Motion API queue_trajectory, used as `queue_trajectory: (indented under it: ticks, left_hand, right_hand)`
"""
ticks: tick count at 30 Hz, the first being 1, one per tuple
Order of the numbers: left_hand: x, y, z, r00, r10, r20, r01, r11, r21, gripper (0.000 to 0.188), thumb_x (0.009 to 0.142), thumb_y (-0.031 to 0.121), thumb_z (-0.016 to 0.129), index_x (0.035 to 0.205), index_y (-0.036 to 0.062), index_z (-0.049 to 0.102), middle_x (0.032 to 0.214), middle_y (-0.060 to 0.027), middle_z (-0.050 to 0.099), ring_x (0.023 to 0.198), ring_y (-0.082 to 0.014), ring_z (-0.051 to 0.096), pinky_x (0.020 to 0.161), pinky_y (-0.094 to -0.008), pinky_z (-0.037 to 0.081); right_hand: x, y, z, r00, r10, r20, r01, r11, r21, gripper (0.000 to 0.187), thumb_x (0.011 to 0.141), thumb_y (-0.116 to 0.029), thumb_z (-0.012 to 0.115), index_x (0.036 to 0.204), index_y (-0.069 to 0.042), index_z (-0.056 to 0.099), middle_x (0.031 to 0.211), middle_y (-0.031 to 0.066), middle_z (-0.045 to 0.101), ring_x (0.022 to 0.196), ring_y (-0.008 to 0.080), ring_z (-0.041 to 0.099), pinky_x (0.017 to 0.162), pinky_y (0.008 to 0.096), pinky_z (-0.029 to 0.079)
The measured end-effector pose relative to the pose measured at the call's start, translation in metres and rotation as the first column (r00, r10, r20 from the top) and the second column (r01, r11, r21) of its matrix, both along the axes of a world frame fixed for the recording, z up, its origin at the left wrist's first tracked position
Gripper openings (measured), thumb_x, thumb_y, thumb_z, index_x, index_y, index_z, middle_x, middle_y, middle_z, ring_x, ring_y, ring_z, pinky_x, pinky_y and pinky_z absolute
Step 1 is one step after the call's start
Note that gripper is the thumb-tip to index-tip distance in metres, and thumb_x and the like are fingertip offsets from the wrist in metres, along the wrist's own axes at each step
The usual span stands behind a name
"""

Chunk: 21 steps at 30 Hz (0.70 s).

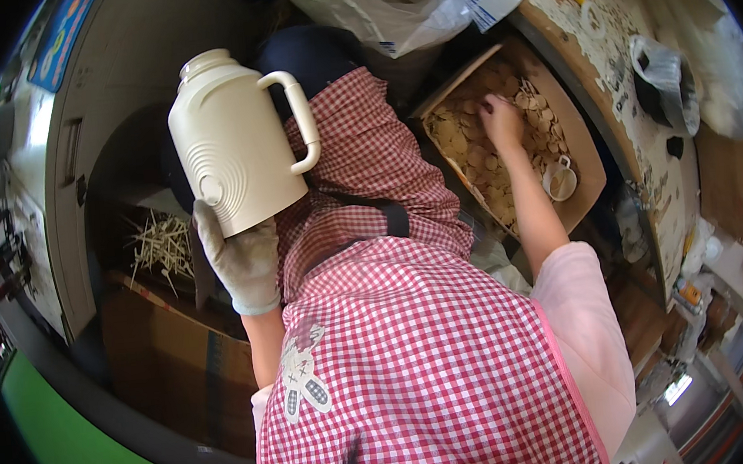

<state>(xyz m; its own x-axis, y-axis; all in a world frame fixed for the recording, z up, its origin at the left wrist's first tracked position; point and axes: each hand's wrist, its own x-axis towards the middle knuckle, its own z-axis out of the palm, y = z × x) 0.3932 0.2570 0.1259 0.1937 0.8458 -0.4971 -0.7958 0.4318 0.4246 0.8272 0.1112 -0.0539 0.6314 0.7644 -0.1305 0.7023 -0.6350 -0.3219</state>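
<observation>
My left hand (243, 258), in a pale work glove, grips the lower end of a cream plastic jug body (230, 147) with a side handle and ridged rings. The jug stands tilted over my left thigh, its neck pointing away from me. My bare right hand (502, 122) reaches into a cardboard box (579, 120) at the right, its fingers drawn together among many small round cream pieces (470, 150). Whatever is between those fingertips is too small to make out. A white cup (559, 180) lies in the same box, near my right forearm.
A worn workbench (588, 49) runs along the right, bearing a dark container with a plastic bag (665, 87). Thin cream sticks (163, 250) fill a box at the left, beside a cabinet (78, 159). A clear plastic bag (389, 12) hangs beyond my knees.
</observation>
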Motion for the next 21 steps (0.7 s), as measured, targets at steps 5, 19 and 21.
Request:
queue_trajectory:
  ticks: [5,19,21]
  left_hand:
    - [0.004,-0.015,0.004,0.969,-0.045,-0.241,0.061,0.996,0.059,0.047,0.106,0.030,0.061,0.147,0.0097,0.051,0.146,-0.0087,0.058,0.130,-0.0220,0.058,0.110,-0.0387,0.048]
    - [0.001,-0.010,0.035,0.930,-0.023,-0.366,0.092,0.981,0.172,0.046,0.101,0.017,0.071,0.141,0.0032,0.054,0.130,-0.0086,0.065,0.117,-0.0166,0.064,0.100,-0.0320,0.053]
    - [0.004,-0.011,0.027,0.936,0.014,-0.353,0.051,0.984,0.173,0.045,0.099,0.011,0.072,0.140,0.0033,0.056,0.129,-0.0087,0.066,0.117,-0.0163,0.065,0.100,-0.0310,0.053]
  right_hand:
    - [-0.055,0.038,0.102,0.786,-0.001,-0.618,0.329,0.847,0.418,0.013,0.101,-0.013,0.068,0.106,-0.001,0.070,0.090,0.0074,0.077,0.073,0.0109,0.072,0.060,0.0239,0.053]
    - [-0.244,0.180,0.227,0.273,0.936,0.224,-0.725,0.048,0.687,0.031,0.084,0.000,0.076,0.114,-0.003,0.073,0.105,0.0102,0.072,0.085,0.0225,0.071,0.072,0.0281,0.059]
    - [-0.253,0.167,0.231,0.364,0.925,-0.108,-0.590,0.319,0.742,0.029,0.086,0.001,0.078,0.115,-0.002,0.073,0.106,0.0079,0.071,0.087,0.0177,0.070,0.074,0.0253,0.057]
